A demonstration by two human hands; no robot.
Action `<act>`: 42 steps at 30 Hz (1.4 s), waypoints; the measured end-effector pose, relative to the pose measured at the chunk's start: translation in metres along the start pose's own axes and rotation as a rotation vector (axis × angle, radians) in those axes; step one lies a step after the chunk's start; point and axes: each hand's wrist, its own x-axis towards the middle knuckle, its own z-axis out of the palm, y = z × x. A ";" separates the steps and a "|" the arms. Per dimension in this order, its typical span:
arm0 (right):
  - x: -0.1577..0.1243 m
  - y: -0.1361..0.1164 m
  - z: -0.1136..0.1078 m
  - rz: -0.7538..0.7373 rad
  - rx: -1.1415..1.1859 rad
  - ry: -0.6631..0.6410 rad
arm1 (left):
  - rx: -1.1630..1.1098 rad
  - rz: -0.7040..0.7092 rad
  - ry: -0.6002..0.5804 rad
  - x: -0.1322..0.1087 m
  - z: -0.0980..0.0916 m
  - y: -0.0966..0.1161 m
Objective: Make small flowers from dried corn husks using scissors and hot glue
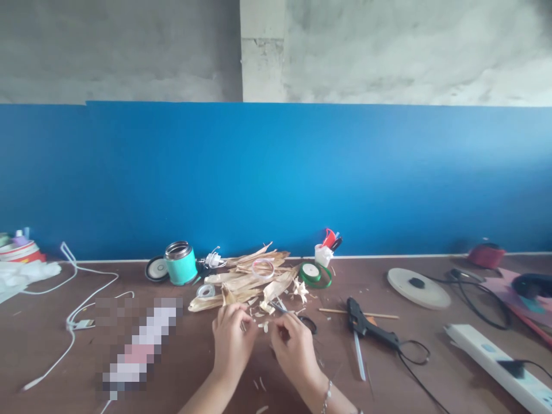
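Note:
My left hand [232, 340] is curled, its thumb brought up to the fingers. Whatever it pinches is too small to make out. Close on its right, my right hand [295, 349] has its fingers bent in against the thumb, and I cannot see what lies between them. Small pale husk scraps [264, 326] are in the gap between the hands. Just beyond are dried corn husks [241, 282] in a loose pile and a pale husk flower [301, 290]. Scissors [308, 325] with a dark handle loop lie partly hidden behind my right hand.
A black glue gun [366, 328] with a glue stick and a wooden stick [383, 315] lie to the right, near a white power strip [487, 351]. Behind stand a turquoise jar [181, 269], green ribbon rolls [317, 276] and a white cup [323, 255]. White cables [86, 305] run across the left.

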 end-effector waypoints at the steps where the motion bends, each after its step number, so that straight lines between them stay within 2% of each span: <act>1: 0.001 0.001 -0.001 0.020 0.023 0.003 | -0.002 -0.008 -0.007 0.002 -0.002 -0.002; 5: 0.005 0.005 -0.003 0.075 0.128 -0.047 | -0.105 0.083 -0.091 0.006 -0.008 -0.003; 9: 0.006 0.004 -0.004 0.037 0.171 -0.101 | -0.132 0.137 -0.149 0.006 -0.007 0.002; 16: 0.003 0.000 -0.004 0.007 0.091 -0.171 | -0.125 0.188 -0.116 0.002 -0.003 0.004; 21: 0.000 -0.001 0.000 0.013 -0.049 -0.114 | -0.110 0.222 -0.061 -0.001 -0.001 0.010; 27: -0.001 0.002 0.004 0.060 -0.113 -0.087 | -0.091 0.258 -0.010 0.000 -0.002 0.012; 33: -0.001 -0.003 0.004 0.130 -0.145 -0.044 | -0.017 0.237 0.001 -0.002 0.000 0.014; 37: 0.002 -0.008 -0.001 0.249 -0.161 -0.060 | -0.005 0.203 0.004 -0.003 0.002 0.019; 39: 0.007 -0.004 -0.007 0.304 -0.174 -0.058 | 0.013 0.159 0.012 -0.002 0.001 0.017; 42: 0.019 0.011 -0.022 0.385 -0.217 0.019 | 0.071 0.063 0.013 0.002 0.001 0.004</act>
